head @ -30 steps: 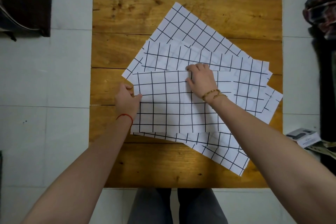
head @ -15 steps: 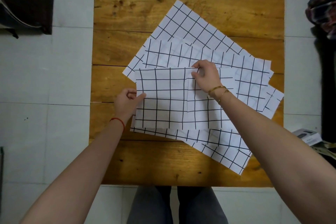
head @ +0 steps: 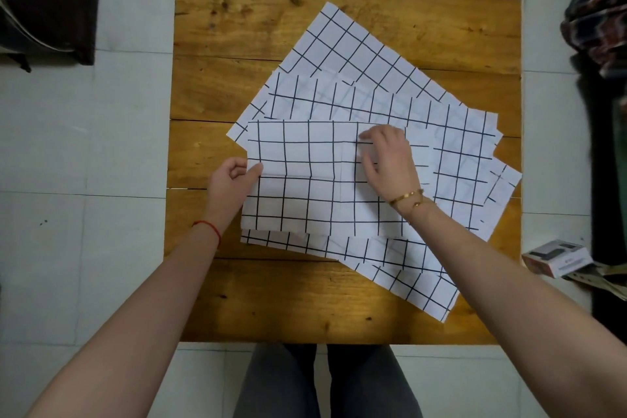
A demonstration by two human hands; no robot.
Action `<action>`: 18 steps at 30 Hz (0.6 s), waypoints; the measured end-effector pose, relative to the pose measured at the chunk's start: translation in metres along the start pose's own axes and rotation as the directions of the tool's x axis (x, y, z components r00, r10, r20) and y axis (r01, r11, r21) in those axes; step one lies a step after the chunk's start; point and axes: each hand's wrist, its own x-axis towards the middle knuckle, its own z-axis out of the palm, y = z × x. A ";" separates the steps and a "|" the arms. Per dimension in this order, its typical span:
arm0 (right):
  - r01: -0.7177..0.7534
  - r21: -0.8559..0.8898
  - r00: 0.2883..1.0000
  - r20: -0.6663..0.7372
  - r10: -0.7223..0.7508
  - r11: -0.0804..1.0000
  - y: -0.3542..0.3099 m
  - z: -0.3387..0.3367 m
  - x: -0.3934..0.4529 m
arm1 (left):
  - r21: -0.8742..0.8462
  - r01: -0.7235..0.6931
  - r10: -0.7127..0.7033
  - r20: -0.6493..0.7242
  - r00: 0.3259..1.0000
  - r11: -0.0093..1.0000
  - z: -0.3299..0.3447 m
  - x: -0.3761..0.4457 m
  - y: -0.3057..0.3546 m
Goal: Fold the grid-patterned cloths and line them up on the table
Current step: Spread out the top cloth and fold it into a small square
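Observation:
Several white cloths with black grid lines lie fanned and overlapping on a wooden table (head: 271,299). The top cloth (head: 305,187) lies squarely in front of me, over the others. My left hand (head: 230,183) pinches its left edge, thumb on top and fingers curled beneath. My right hand (head: 386,159) rests on its upper middle, fingertips gripping a folded-over flap near the top edge. One cloth (head: 356,51) angles toward the far side, another (head: 458,146) spreads to the right, and a third (head: 414,282) pokes out at the near right.
A small white and red box (head: 556,256) sits on the floor by the table's right edge. Dark bags (head: 44,7) lie on the floor at the far left, and plaid fabric (head: 597,30) at the far right. My legs show under the near edge.
My right hand has drawn the top cloth's right part over to the left, so a folded flap now lies on it. The left hand keeps its pinch on the left edge.

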 end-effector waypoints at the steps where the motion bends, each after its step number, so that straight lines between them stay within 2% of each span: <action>1: 0.030 -0.022 0.999 0.015 -0.029 0.999 -0.003 0.003 -0.008 | -0.015 0.002 -0.002 -0.002 1.000 1.000 0.000 -0.001 0.002; 5: 0.090 -0.099 0.984 0.162 -0.074 0.991 -0.013 0.018 -0.034 | -0.039 -0.029 0.028 -0.010 1.000 0.999 0.001 -0.008 0.009; 9: 0.067 -0.276 0.951 0.309 0.022 0.959 -0.024 0.034 -0.045 | -0.047 -0.068 0.069 0.018 0.997 0.997 0.000 -0.017 0.018; 14: 0.053 -0.294 0.951 0.307 0.042 0.954 -0.032 0.047 -0.049 | -0.054 -0.185 0.190 0.088 0.978 0.981 0.000 -0.034 0.040; 18: 0.059 -0.134 0.969 0.245 -0.024 0.989 -0.040 0.046 -0.048 | -0.060 -0.272 0.278 0.157 0.948 0.960 0.016 -0.049 0.064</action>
